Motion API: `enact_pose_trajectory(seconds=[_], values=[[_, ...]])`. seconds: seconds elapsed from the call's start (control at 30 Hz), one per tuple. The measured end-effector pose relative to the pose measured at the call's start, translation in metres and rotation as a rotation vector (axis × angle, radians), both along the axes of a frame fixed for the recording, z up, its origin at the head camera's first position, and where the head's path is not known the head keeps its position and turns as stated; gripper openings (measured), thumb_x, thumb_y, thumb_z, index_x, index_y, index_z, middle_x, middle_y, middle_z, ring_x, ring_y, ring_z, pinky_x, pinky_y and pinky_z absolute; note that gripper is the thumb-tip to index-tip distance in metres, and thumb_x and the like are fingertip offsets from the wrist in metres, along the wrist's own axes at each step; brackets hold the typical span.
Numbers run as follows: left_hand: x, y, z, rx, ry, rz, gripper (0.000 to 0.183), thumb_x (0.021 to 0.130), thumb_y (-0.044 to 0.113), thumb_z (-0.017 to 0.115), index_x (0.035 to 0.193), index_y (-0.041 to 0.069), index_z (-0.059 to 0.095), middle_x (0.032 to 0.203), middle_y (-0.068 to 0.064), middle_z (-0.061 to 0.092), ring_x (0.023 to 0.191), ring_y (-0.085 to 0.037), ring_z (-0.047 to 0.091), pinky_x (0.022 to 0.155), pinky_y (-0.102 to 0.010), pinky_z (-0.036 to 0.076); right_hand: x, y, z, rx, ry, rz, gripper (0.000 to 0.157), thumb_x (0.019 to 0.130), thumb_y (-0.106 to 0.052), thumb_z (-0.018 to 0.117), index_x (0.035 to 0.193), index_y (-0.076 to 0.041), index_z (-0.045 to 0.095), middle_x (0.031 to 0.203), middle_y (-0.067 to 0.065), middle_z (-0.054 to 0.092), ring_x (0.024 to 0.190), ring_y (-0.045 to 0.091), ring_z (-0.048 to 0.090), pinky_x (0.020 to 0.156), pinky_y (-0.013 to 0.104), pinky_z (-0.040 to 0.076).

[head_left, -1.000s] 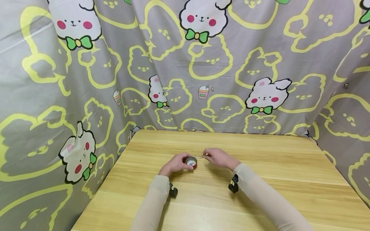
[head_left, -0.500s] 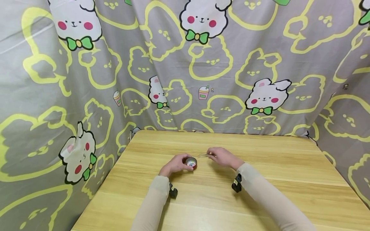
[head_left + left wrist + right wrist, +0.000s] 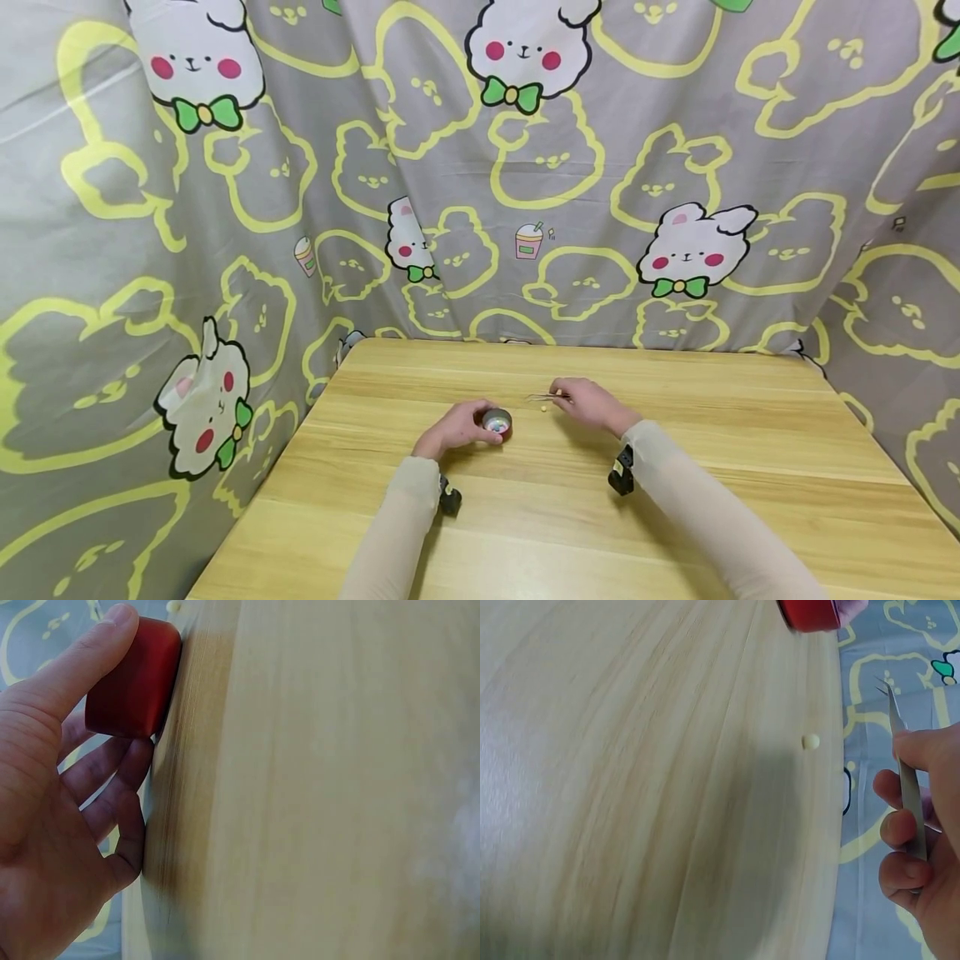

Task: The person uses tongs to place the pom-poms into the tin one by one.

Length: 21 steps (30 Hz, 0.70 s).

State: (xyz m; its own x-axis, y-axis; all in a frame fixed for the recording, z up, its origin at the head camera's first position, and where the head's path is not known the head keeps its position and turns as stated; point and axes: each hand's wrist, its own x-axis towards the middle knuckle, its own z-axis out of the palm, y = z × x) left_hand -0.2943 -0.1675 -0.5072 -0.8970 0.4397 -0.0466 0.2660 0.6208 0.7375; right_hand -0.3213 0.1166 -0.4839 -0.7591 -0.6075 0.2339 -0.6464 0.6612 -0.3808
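My left hand (image 3: 454, 427) grips a small round red tin (image 3: 142, 679) between thumb and fingers, holding it at the tabletop. From above, the tin's dark inner wall and small multicoloured bits inside (image 3: 496, 426) show. To the right, my right hand (image 3: 588, 405) pinches metal tweezers (image 3: 907, 772) with fine curved tips. The tips are apart with nothing between them, raised over the table and pointing left. Just below them in the head view, a small pale yellow bead (image 3: 543, 409) lies on the wood, between the tin and my right hand.
The wooden table (image 3: 517, 533) reaches back to a grey curtain (image 3: 570, 217) printed with cartoon animals, which also hangs along the left and right sides. Each wrist carries a small black camera (image 3: 621, 472).
My right hand has drawn the tweezers away from the tin, to the right and slightly back. The yellow bead now shows on the table. My left hand and the tin have stayed put.
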Motion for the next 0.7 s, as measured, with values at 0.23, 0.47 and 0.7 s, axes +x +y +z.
enact_pose_trajectory(seconds=[0.23,0.47,0.7], values=[[-0.001,0.000,0.000,-0.014,0.011,-0.002,0.050,0.076,0.031,0.080,0.120,0.016,0.061,0.107,0.005,0.061,0.099,-0.013,0.055,0.086,-0.034,0.043,-0.004,0.005,-0.005,0.014,-0.055,-0.036,0.010,0.094,-0.015,0.059,0.101,-0.010,0.064,0.090,0.001,0.065,0.081,0.016,0.060,0.073,0.037,0.049],[-0.001,0.000,0.000,-0.025,0.013,0.001,0.051,0.076,0.031,0.080,0.121,0.016,0.060,0.108,0.004,0.061,0.099,-0.013,0.055,0.086,-0.033,0.043,-0.007,0.009,-0.012,0.032,-0.098,-0.049,0.010,0.095,-0.016,0.057,0.102,-0.011,0.063,0.091,0.001,0.064,0.082,0.017,0.060,0.074,0.038,0.048],[-0.001,0.000,0.000,-0.015,0.009,0.002,0.052,0.076,0.030,0.080,0.122,0.015,0.060,0.108,0.004,0.061,0.099,-0.013,0.055,0.086,-0.033,0.044,-0.006,0.010,-0.014,0.024,-0.106,-0.044,0.009,0.095,-0.015,0.057,0.101,-0.011,0.063,0.091,0.002,0.064,0.084,0.019,0.060,0.075,0.039,0.048]])
